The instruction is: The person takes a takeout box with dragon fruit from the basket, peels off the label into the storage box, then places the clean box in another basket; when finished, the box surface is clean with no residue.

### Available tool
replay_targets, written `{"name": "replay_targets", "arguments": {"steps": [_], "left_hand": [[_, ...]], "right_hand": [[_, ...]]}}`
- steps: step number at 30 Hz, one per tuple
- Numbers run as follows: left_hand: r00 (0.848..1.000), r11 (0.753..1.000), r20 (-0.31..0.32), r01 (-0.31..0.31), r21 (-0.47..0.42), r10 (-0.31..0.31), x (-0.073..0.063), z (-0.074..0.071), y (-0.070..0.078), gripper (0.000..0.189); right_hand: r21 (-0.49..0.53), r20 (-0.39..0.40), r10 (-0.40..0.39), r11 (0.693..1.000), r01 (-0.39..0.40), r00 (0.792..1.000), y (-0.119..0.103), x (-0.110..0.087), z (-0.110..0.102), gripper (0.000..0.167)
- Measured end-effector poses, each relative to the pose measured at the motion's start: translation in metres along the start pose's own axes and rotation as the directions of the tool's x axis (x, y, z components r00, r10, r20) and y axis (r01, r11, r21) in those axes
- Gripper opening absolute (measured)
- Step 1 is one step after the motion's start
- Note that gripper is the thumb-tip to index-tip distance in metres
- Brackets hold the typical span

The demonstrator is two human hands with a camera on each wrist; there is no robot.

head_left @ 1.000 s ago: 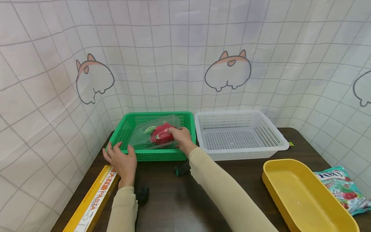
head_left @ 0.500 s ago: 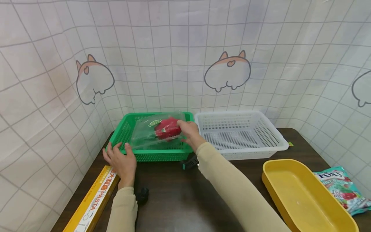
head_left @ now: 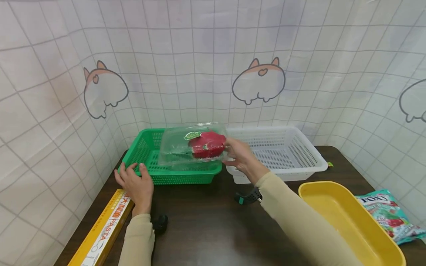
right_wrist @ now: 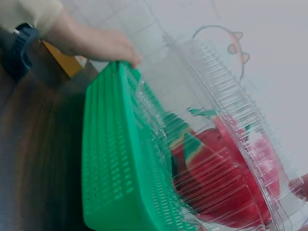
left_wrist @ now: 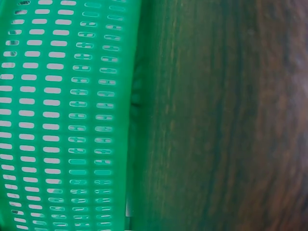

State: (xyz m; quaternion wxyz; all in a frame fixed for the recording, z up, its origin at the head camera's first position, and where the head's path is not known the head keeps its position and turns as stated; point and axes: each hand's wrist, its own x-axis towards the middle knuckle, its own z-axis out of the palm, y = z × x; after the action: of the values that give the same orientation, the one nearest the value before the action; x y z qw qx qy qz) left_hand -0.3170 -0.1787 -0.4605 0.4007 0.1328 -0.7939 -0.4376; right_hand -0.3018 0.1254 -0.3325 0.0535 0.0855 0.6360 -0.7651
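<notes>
My right hand [head_left: 244, 159] grips the right end of a clear plastic clamshell box [head_left: 174, 147], raised above the green basket [head_left: 186, 178]. Inside the box lies a red dragon fruit [head_left: 209, 146] with green tips, under a green label. My left hand [head_left: 138, 188] holds the basket's near left corner, its fingers over the rim. In the right wrist view, the box [right_wrist: 207, 72] slants above the basket [right_wrist: 110, 144], and the left hand [right_wrist: 103, 45] is at the far corner. The left wrist view shows the slotted basket wall [left_wrist: 62, 110] and no fingers.
A white basket [head_left: 279, 171] stands right of the green one. A yellow tray [head_left: 346, 221] is at the front right, beside a teal Foxy candy bag [head_left: 382, 210]. Along the left edge of the dark table [head_left: 199, 229] lies a yellow pasta box [head_left: 103, 229].
My right hand has lifted the clamshell box with the dragon fruit up and to the right, out of the green basket. The left hand has stayed at the basket corner.
</notes>
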Motion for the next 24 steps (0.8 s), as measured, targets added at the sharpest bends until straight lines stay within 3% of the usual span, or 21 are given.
{"name": "replay_targets", "arguments": {"steps": [2,9,16,20,24], "left_hand": [[1.000,1.000,0.004,0.002,0.003,-0.002,0.000,0.000,-0.001,0.043],[1.000,1.000,0.017,0.020,-0.004,-0.020,0.002,0.000,0.001,0.045],[1.000,1.000,0.017,0.022,-0.018,-0.021,0.002,-0.002,0.008,0.038],[0.998,0.996,-0.040,-0.061,-0.069,0.058,-0.001,-0.005,0.024,0.030],[0.981,0.968,-0.088,-0.184,-0.170,0.171,-0.007,-0.008,0.051,0.023]], "right_hand": [[0.025,0.018,-0.004,1.000,0.003,1.000,0.000,-0.009,-0.008,0.018],[0.078,0.076,0.010,0.997,-0.016,0.997,0.003,-0.047,-0.034,0.030],[0.095,0.211,-0.003,0.995,-0.017,0.978,0.022,-0.086,-0.061,0.042],[0.104,0.244,0.005,0.994,-0.031,0.970,0.036,-0.107,-0.071,0.042],[0.128,0.231,0.020,0.991,-0.050,0.973,0.052,-0.126,-0.081,0.039]]}}
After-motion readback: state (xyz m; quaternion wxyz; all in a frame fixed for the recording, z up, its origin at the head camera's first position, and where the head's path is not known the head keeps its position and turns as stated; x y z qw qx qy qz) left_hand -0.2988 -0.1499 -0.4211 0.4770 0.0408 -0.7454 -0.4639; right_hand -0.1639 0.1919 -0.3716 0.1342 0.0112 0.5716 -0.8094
